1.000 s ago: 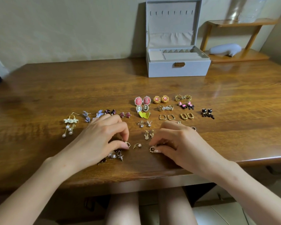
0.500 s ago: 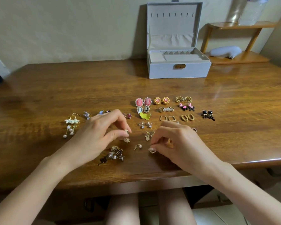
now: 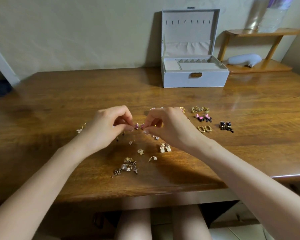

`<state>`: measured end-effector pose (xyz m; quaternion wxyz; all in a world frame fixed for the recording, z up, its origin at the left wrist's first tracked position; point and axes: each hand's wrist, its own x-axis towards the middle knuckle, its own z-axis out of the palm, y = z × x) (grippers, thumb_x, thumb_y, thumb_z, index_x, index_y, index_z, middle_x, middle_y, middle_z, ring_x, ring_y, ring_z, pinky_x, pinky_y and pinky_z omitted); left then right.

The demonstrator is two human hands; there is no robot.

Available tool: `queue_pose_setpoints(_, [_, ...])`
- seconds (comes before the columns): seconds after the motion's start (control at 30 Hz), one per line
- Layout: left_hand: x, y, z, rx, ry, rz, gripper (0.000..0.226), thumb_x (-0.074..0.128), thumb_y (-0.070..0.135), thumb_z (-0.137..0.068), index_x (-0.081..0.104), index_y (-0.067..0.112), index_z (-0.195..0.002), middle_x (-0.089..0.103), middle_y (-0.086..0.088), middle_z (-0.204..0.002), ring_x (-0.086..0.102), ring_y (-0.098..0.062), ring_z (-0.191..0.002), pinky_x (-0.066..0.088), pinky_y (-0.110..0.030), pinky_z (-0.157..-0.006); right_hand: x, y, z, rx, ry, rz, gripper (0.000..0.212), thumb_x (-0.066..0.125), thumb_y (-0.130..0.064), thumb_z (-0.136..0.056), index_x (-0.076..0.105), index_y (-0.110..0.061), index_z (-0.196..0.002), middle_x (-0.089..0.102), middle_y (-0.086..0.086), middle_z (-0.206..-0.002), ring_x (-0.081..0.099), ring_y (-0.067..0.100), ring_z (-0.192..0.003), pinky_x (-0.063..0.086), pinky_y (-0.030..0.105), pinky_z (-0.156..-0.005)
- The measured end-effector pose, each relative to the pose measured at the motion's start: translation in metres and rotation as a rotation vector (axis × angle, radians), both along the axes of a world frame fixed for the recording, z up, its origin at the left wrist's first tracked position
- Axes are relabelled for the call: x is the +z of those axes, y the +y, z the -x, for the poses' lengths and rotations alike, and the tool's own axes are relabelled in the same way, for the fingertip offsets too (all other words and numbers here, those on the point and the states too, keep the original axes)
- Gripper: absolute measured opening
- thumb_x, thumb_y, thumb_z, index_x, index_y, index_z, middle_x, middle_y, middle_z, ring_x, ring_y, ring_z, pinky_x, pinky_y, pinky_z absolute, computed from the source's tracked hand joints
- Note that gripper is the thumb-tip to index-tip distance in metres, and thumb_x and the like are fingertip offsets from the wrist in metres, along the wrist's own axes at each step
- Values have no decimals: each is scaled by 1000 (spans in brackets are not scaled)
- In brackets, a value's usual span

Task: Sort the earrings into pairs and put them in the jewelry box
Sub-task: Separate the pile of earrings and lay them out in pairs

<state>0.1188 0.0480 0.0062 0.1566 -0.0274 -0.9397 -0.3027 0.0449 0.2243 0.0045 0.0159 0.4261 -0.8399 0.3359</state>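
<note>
**Hands.** The left hand point(image 3: 107, 126) and right hand point(image 3: 170, 127) meet over the middle of the bench point(image 3: 59, 101). Each has thumb and forefinger closed narrowly on one of the pink star earrings point(image 3: 139, 126), with the other fingers point(image 3: 122, 114) curled above. Whether the studs are lifted or only steadied on the wood cannot be told. In my judgement the two are being set side by side to confirm the match and square them into a row.

**Item.** Two small star-shaped studs with pink faces and pale edges, seemingly alike. The posts are hidden.

**Layout.**
- Matched pairs lie to the right, each apart from the next, probably so that no pair mixes: the gold cluster pair point(image 3: 199, 109), pink bow pair point(image 3: 202, 117), black cat pair point(image 3: 226, 126) and gold hoop pair point(image 3: 203, 129).
- A white rabbit pair point(image 3: 165, 148) lies nearer the person.
- An unsorted tangle point(image 3: 126, 168) sits toward the front edge. A flower stud point(image 3: 140, 151) and a pearl hook point(image 3: 152, 159) lie singly near it.

**Box.** The jewelry box point(image 3: 194, 80) stands at the back of the bench, well apart from the earrings, with its lid raised. Loading appears not yet begun.
</note>
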Motion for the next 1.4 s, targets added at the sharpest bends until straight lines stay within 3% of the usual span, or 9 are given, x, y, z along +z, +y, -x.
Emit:
queue_pose_setpoints(0.07, [-6,3,1,-11,-35,48,11,70,8,-79,63,15,-81,63,11,-84,58,-1,-83,45,-13,-73,-2,-4,3,-1,11,-19,8,73,-22,-79,69,-17,-84,68,-2,-80,62,11,-74,54,33,-71])
queue_pose_setpoints(0.13, [-10,5,0,-10,-75,81,9,70,14,-79,62,18,-81,62,12,-85,56,0,-84,43,-16,-75,-4,-5,5,-8,13,-23,8,74,-22,-78,69,-17,-83,69,-2,-80,61,11,-73,55,35,-71])
queue_pose_setpoints(0.37, [-7,11,-16,-47,-220,20,9,67,16,-82,61,22,-80,64,14,-83,60,4,-81,45,-13,-74,-3,0,8,-34,-4,-30,8,75,-22,-76,70,-18,-81,66,-4,-79,60,14,-76,52,36,-74])
queue_pose_setpoints(0.73, [-5,13,-5,-23,-201,30,14,72,14,-77,65,26,-76,65,14,-77,56,5,-78,42,-12,-68,1,-6,8,117,-134,-162,7,78,-20,-74,74,-17,-80,69,0,-76,60,12,-74,48,27,-68])
queue_pose_setpoints(0.83, [-10,11,-3,-19,-168,48,15,74,11,-75,66,24,-74,63,14,-78,56,3,-80,41,-12,-70,-3,-10,9,95,-78,-200,10,77,-23,-74,75,-18,-82,65,-5,-75,54,8,-70,44,24,-62])
queue_pose_setpoints(1.0, [-19,8,7,10,-130,90,14,74,10,-75,64,21,-75,59,10,-82,55,-2,-81,43,-20,-73,-9,-19,11,7,99,-231,14,74,-27,-75,75,-22,-88,70,1,-98,56,20,-104,43,34,-90])
queue_pose_setpoints(1.1, [-22,7,12,18,-94,122,16,73,11,-76,62,21,-73,54,10,-82,54,-2,-80,39,-15,-69,-12,-22,13,-7,132,-230,14,73,-26,-76,75,-22,-89,69,4,-105,53,22,-113,40,36,-96])
queue_pose_setpoints(1.2, [-23,8,13,27,-51,161,14,73,13,-76,62,21,-74,53,10,-82,50,-2,-78,35,-16,-66,-13,-21,13,-3,149,-203,13,72,-25,-77,75,-22,-90,69,3,-102,55,21,-111,41,37,-94])
queue_pose_setpoints(1.4, [-20,-1,10,78,16,258,10,71,19,-78,66,24,-83,58,9,-87,46,-11,-87,37,-29,-74,-7,-12,16,0,192,-169,14,69,-15,-80,74,-25,-89,63,-6,-88,47,8,-83,42,27,-76])
